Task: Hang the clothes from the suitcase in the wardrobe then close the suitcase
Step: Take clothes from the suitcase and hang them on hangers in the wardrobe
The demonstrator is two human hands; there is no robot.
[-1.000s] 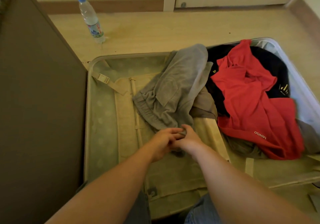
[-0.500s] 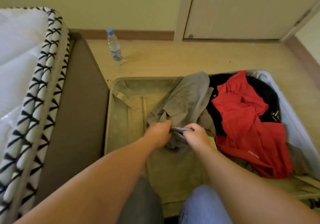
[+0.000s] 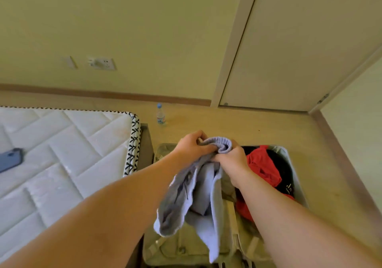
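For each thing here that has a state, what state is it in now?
suitcase: open
grey garment: held up by both hands, hanging loose
red garment: crumpled in the suitcase
water bottle: upright, capped
door: shut
left hand: grips the grey garment
right hand: grips the grey garment

Arms outstretched; left hand (image 3: 193, 146), right hand (image 3: 232, 162) apparently gripping.

Both hands (image 3: 193, 145) grip grey garment (image 3: 198, 195) above open suitcase (image 3: 297, 176)

suitcase (image 3: 298, 185): largely covered | blue phone (image 3: 10, 160): cut by left edge
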